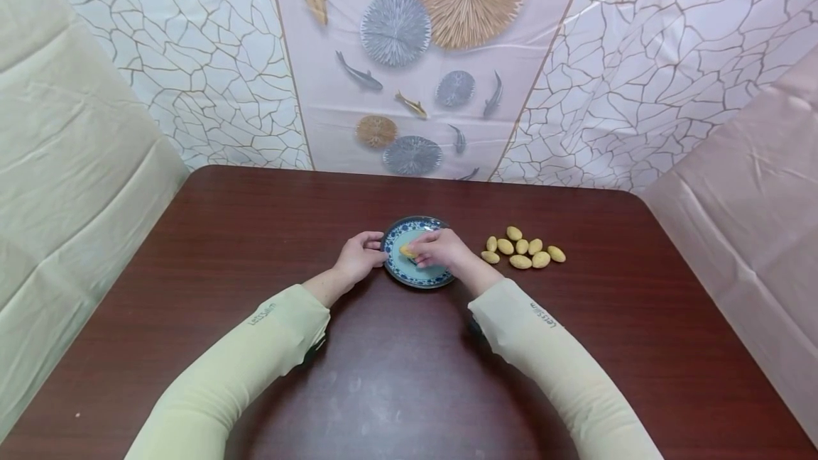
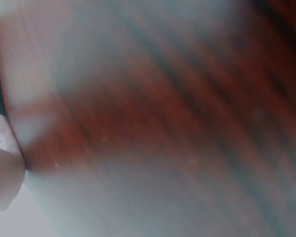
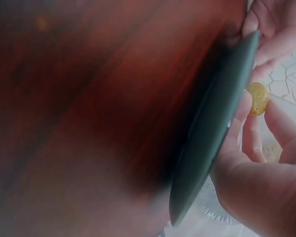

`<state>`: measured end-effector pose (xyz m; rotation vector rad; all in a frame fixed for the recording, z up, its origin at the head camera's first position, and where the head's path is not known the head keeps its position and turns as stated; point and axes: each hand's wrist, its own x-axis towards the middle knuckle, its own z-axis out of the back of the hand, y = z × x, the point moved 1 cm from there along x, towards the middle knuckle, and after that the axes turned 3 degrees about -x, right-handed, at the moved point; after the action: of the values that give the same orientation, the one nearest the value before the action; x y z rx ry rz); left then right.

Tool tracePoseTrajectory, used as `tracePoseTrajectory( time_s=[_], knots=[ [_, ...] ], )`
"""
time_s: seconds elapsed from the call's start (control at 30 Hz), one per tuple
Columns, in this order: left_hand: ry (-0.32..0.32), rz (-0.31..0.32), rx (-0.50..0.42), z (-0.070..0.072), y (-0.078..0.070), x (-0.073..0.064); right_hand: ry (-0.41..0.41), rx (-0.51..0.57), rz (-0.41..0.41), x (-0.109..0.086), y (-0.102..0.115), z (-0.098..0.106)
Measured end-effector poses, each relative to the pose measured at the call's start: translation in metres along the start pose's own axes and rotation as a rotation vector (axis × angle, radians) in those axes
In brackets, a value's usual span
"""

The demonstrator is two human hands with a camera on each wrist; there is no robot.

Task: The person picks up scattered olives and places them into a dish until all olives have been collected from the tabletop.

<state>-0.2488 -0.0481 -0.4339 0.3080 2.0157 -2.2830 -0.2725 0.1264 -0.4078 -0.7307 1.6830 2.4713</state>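
Observation:
A round plate with a blue patterned border and pale blue centre lies on the dark wood table. My left hand is at its left rim, thumb and fingers loosely extended with the tips against the edge. The left wrist view shows the thumb along the plate's dark side. Over the plate, my right hand pinches a small yellow oval piece, like a little potato. In the right wrist view this speckled yellow piece sits between thumb and fingertips, just above the rim.
Several similar yellow oval pieces lie in a loose cluster right of the plate, near my right forearm. Patterned cloth hangs behind the table, and pale cloth hangs at either side.

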Motion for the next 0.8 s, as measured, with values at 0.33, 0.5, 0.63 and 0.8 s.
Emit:
tracePoseTrajectory(
  time_s=[0.33, 0.5, 0.63, 0.8],
  knots=[
    [0.001, 0.001, 0.004, -0.001, -0.001, 0.0, -0.045, -0.227, 0.029, -0.004, 0.001, -0.012],
    [0.004, 0.004, 0.014, 0.0, 0.0, 0.0, -0.04, -0.303, 0.038, -0.005, 0.003, -0.014],
    [0.004, -0.001, 0.006, 0.0, 0.0, 0.0, -0.026, -0.329, 0.041, -0.007, 0.005, -0.014],
    [0.004, 0.001, 0.004, 0.0, 0.0, 0.0, 0.0, -0.339, 0.036, -0.009, 0.006, -0.012]
  ],
)
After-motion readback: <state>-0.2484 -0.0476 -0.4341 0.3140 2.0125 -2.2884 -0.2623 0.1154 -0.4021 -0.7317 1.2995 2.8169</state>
